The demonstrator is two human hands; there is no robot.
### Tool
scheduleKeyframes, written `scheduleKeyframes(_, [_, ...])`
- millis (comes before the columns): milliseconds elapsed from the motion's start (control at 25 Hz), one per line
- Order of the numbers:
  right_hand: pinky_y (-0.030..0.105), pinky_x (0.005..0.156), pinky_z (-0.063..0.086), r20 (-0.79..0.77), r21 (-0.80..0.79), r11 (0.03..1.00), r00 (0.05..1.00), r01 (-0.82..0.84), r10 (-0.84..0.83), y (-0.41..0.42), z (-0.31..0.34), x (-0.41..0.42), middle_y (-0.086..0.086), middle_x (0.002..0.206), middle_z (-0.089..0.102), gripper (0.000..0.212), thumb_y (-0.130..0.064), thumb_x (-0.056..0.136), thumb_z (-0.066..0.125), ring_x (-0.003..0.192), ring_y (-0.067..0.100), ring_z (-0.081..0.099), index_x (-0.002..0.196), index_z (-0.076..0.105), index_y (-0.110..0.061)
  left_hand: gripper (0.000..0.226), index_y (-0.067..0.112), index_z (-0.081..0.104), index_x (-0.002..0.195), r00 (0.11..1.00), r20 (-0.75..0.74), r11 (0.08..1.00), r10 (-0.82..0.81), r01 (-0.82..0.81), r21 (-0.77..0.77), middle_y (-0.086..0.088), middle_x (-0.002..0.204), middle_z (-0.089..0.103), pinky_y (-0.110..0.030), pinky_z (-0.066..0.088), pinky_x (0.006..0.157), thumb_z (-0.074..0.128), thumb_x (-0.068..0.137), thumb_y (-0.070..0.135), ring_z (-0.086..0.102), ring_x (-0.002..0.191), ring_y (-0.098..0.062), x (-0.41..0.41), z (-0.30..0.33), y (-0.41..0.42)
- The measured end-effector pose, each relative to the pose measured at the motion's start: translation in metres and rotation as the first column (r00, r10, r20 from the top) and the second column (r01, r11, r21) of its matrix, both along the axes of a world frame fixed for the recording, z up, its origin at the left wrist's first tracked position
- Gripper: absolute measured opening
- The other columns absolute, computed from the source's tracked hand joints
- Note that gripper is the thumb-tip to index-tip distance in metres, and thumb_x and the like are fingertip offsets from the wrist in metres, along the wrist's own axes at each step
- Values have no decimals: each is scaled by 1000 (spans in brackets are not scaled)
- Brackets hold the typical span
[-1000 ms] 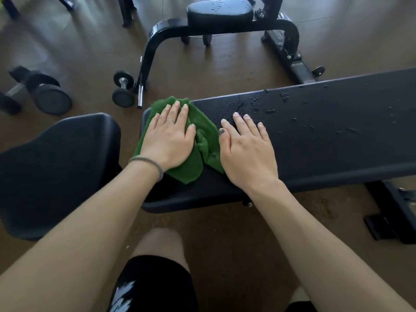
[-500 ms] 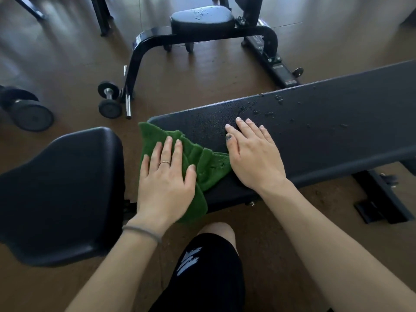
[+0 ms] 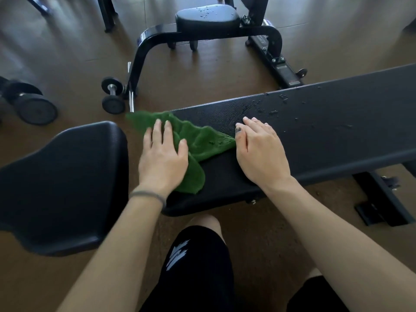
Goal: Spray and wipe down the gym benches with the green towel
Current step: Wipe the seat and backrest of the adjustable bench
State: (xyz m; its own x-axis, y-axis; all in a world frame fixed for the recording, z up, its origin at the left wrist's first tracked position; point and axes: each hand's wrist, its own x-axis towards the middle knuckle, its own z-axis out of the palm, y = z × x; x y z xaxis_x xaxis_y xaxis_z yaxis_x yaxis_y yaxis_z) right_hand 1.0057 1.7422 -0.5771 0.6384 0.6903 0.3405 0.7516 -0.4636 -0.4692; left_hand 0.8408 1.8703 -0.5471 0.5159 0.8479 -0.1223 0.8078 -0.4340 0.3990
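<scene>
Green towel (image 3: 198,143) lies crumpled on left end of black bench pad (image 3: 315,131), one corner hanging past edge. Left hand (image 3: 162,158) presses flat on towel, fingers straight. Right hand (image 3: 258,152) rests flat on pad, thumb touching towel. Droplets (image 3: 281,97) on pad beyond. Dumbbell (image 3: 112,95) on floor.

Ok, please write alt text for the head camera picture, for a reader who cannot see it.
A person's left hand presses a green towel flat on the end of a black gym bench; the right hand rests flat beside it. Spray droplets dot the pad farther along.
</scene>
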Motion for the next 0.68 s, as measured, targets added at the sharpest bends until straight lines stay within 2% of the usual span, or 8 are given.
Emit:
scheduleKeyframes(80, [43, 123, 30, 26, 11, 1000, 1000, 10, -11, -1, -1, -2, 12, 143, 62, 48, -31, 107, 33, 141, 27, 50, 129, 70, -9, 68, 26, 9, 165, 994, 86, 995, 70, -63, -81, 5, 173, -3, -44, 17, 125, 35, 107, 48, 6, 158, -24, -26, -1, -30])
scheduleKeyframes(160, [42, 123, 30, 68, 28, 999, 997, 29, -30, -2, -3, -3, 12, 139, 65, 48, -31, 107, 33, 138, 26, 53, 124, 72, -10, 70, 24, 8, 165, 989, 96, 990, 112, -103, -95, -2, 173, -1, -46, 24, 121, 38, 106, 48, 18, 154, -32, -26, -5, -29])
scheduleKeyframes(360, [42, 121, 33, 125, 67, 997, 990, 50, -58, 0, -4, -4, 11, 129, 71, 43, -27, 107, 38, 130, 26, 60, 111, 76, -8, 65, 8, 13, 162, 963, 95, 957, 253, -235, -170, -23, 163, 22, -46, 33, 111, 33, 109, 40, 40, 140, -46, 28, -3, 48])
scheduleKeyframes(440, [42, 119, 36, 158, 97, 993, 985, 60, -74, 0, -4, -4, 10, 122, 74, 42, -25, 107, 39, 124, 26, 63, 110, 77, -6, 63, 6, 15, 161, 954, 81, 945, 288, -269, -185, -26, 162, 22, -47, 31, 112, 28, 110, 40, 38, 141, -47, 33, -2, 58])
scheduleKeyframes(480, [42, 119, 36, 169, 115, 991, 982, 66, -85, -1, -4, -4, 9, 118, 75, 43, -24, 107, 38, 122, 26, 65, 108, 77, -5, 65, 5, 14, 161, 971, 38, 962, 238, -230, -147, -27, 165, 16, -49, 27, 116, 18, 110, 44, 31, 146, -47, 27, -4, 50])
scheduleKeyframes(560, [41, 119, 35, 179, 155, 984, 977, 88, -115, -5, -2, -2, 6, 111, 77, 46, -23, 107, 34, 119, 24, 66, 105, 77, -5, 78, 5, 15, 162, 995, -99, 999, -12, 16, 41, -24, 169, 5, -54, 13, 124, -8, 103, 49, 11, 154, -47, 2, -9, 10])
scheduleKeyframes(600, [41, 119, 35, 183, 175, 980, 974, 98, -130, -6, -2, -2, 5, 109, 77, 47, -23, 107, 33, 118, 24, 66, 104, 77, -6, 80, 8, 16, 163, 985, -131, 987, -115, 129, 99, -21, 171, 5, -54, 7, 126, -8, 99, 49, 5, 156, -44, -10, -9, -17])
scheduleKeyframes(680, [42, 118, 36, 177, 215, 970, 973, 110, -150, -7, -3, -3, 5, 105, 77, 48, -22, 107, 32, 115, 24, 67, 102, 77, -6, 78, 13, 17, 164, 954, -198, 952, -224, 258, 162, -14, 172, 9, -52, 4, 127, 5, 96, 49, 8, 158, -38, -29, -8, -59])
